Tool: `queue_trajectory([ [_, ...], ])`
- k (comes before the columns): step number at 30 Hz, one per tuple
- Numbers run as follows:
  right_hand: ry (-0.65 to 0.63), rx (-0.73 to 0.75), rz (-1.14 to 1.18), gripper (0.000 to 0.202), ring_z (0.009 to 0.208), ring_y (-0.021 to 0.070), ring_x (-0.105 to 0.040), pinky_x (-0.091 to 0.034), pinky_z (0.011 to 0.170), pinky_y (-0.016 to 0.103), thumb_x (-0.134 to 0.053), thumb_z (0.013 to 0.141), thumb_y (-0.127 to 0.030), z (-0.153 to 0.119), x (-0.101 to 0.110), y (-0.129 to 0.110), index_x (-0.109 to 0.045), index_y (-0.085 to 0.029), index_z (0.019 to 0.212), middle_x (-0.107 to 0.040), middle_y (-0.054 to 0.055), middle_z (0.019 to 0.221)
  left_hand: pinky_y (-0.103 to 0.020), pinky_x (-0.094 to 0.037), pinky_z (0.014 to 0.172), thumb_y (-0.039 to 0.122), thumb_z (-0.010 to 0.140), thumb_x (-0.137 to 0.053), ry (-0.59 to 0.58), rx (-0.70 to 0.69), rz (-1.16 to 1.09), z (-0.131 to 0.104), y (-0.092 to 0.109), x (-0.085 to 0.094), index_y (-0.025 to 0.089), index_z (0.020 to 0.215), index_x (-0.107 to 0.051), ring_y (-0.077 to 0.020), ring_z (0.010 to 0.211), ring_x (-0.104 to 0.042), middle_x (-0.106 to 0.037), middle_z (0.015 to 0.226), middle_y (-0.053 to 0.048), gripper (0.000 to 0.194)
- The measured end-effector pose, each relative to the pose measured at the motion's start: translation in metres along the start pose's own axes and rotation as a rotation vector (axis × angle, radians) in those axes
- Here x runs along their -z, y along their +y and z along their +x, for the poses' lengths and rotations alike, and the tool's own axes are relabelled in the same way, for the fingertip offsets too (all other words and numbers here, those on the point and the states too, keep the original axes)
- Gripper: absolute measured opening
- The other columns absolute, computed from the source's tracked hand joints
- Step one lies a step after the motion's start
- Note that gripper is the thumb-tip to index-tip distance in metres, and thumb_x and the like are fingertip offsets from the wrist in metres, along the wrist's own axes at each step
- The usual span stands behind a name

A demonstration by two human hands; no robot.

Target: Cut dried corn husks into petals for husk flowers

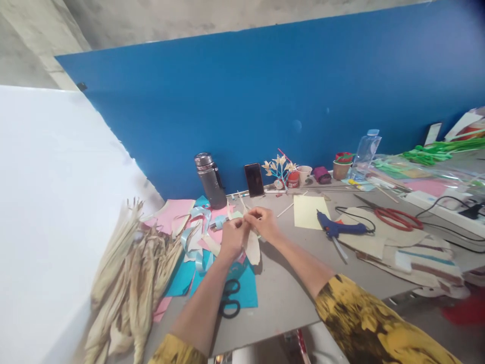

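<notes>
My left hand (pixel 232 237) and my right hand (pixel 262 222) meet over the table, fingers pinched together on a pale strip of corn husk (pixel 252 251). The husk's broad end hangs below the fingers, and thin pale ends stick up above them. My fingers cover the spot where they grip it. Under and beside my left hand lie a curled light-blue ribbon (pixel 199 260) and blue paper (pixel 248 288). Black-handled scissors (pixel 230 306) rest on that paper, partly hidden by my left forearm.
Dried corn husks (pixel 140 283) are heaped at the left. A thermos (pixel 210 182), a phone (pixel 253 180) and husk flowers (pixel 279 167) stand along the blue partition. To the right lie yellow paper (pixel 308 211), a blue glue gun (pixel 343 227) and red-handled scissors (pixel 397 218).
</notes>
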State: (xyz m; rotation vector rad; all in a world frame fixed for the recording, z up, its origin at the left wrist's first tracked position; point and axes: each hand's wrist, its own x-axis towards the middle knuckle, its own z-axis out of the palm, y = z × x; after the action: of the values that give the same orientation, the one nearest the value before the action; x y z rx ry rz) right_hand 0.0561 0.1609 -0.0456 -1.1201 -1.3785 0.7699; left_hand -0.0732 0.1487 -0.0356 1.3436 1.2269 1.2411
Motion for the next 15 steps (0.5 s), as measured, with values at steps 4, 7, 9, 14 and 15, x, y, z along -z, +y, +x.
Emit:
queue_trajectory([
  [4, 0.014, -0.011, -0.015, 0.03, 0.054, 0.0128, -0.046, -0.036, 0.053, 0.024, -0.053, 0.083, -0.041, 0.001, 0.002, -0.001, -0.059, -0.018, 0.065, -0.049, -0.004, 0.054, -0.025, -0.037, 0.045, 0.042, 0.065, -0.073, -0.031, 0.044, -0.028, 0.0, 0.001, -0.003, 0.015, 0.058, -0.062, -0.0136, 0.047, -0.05, -0.055, 0.051, -0.001, 0.031],
  [7, 0.017, -0.01, -0.053, 0.033, 0.054, 0.0129, -0.044, -0.033, 0.052, 0.024, -0.049, 0.085, -0.041, 0.001, 0.004, -0.001, -0.054, -0.019, 0.061, -0.046, -0.004, 0.053, -0.028, -0.043, 0.049, 0.041, 0.065, -0.072, -0.04, 0.06, -0.033, -0.002, 0.006, -0.002, 0.014, 0.062, -0.065, -0.0166, 0.05, -0.054, -0.059, 0.054, -0.003, 0.028],
  [9, 0.019, 0.001, -0.085, 0.032, 0.055, 0.0134, -0.044, -0.033, 0.054, 0.024, -0.049, 0.085, -0.039, 0.0, 0.004, 0.0, -0.053, -0.019, 0.06, -0.047, -0.003, 0.054, -0.027, -0.044, 0.052, 0.037, 0.066, -0.071, -0.014, 0.032, -0.007, -0.003, 0.01, -0.001, 0.014, 0.061, -0.065, -0.0164, 0.055, -0.055, -0.06, 0.056, -0.003, 0.025],
  [14, -0.013, 0.008, -0.094, 0.017, 0.058, 0.0141, -0.051, -0.037, 0.057, 0.024, -0.053, 0.083, -0.032, -0.004, -0.003, 0.005, -0.064, -0.019, 0.079, -0.058, -0.003, 0.061, -0.024, -0.044, 0.06, 0.033, 0.07, -0.071, 0.121, -0.15, 0.096, -0.005, 0.017, 0.002, 0.016, 0.072, -0.067, -0.0144, 0.065, -0.056, -0.065, 0.069, -0.002, 0.018],
  [15, -0.02, -0.004, -0.082, 0.017, 0.057, 0.0141, -0.052, -0.037, 0.057, 0.024, -0.054, 0.082, -0.031, -0.004, -0.004, 0.005, -0.065, -0.019, 0.086, -0.06, -0.003, 0.063, -0.024, -0.044, 0.059, 0.033, 0.068, -0.072, 0.116, -0.136, 0.062, -0.004, 0.017, 0.002, 0.015, 0.072, -0.066, -0.0137, 0.063, -0.055, -0.064, 0.068, -0.001, 0.019],
])
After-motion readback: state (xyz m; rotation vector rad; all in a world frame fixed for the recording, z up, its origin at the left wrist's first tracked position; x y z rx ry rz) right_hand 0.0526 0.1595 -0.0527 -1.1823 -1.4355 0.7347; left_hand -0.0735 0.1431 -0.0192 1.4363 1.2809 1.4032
